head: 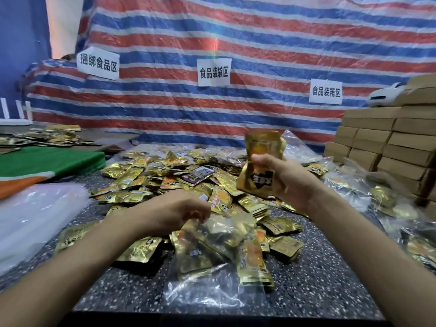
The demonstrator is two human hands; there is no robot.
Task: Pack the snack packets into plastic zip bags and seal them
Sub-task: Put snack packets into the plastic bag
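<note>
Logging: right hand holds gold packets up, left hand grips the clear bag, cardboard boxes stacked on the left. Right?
No: the head view shows the cardboard boxes stacked on the right. The right hand does hold gold packets up, the left hand gripping the clear bag.

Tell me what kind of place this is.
Probably a makeshift food-packing workshop: a heap of gold snack packets on the speckled table, stacked cardboard boxes, and a paper sign on the striped tarp reading food-bagging area.

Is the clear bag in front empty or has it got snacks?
Not empty: gold packets show through the clear bag the left hand holds.
</note>
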